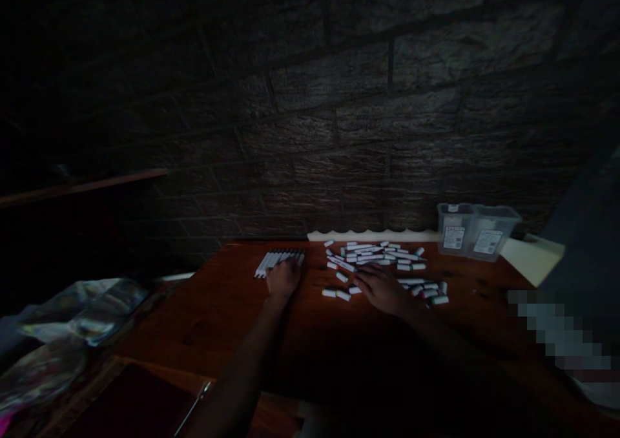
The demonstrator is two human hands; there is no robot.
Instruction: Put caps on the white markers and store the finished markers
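Note:
A row of white markers (271,261) with dark ends lies side by side on the left part of the wooden table. My left hand (285,276) is curled over the right end of this row and presses against the markers; its fingertips are partly hidden. Over the loose pile to the right is my right hand (380,288). Its thumb and fingertips close on the near end of a white marker (343,265). Around it are scattered more white markers (371,257) and short caps, some with coloured ends, such as two with yellow (334,293).
Two clear plastic containers (469,231) with labels stand at the back right, beside a pale box (535,257). A white scalloped strip (378,236) runs along the brick wall. Plastic bags (82,309) lie at the left, below a wooden shelf (87,186). The light is dim.

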